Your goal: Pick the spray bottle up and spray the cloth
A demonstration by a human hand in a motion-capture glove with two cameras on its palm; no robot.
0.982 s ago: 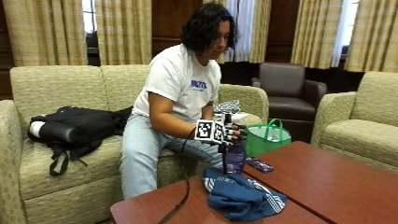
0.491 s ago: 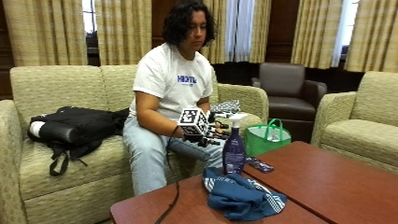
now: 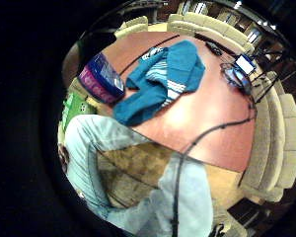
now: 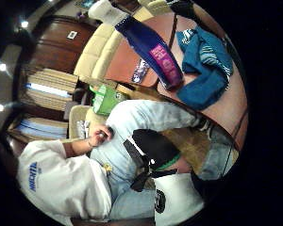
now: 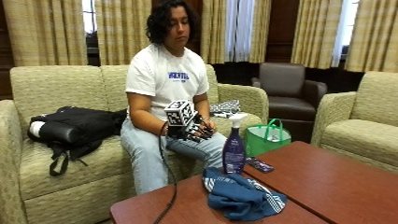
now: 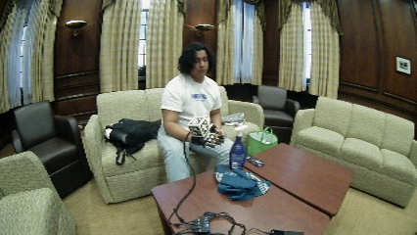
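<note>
Spray bottle (image 5: 234, 148) upright on worktop (image 5: 323, 182) edge, just beside crumpled blue cloth (image 5: 241, 196); gloved right hand (image 5: 189, 131) over lap, well apart from bottle, fingers relaxed, grip released and holding nothing; bare hand (image 4: 100, 136) resting at thigh.

The spray bottle (image 5: 234, 148) hides its base behind the blue cloth (image 5: 242, 196) at lower centre. The gloved right hand (image 5: 194, 130) shows dark fingers too blurred to read. The table (image 5: 336, 182) runs off the bottom edge.
</note>
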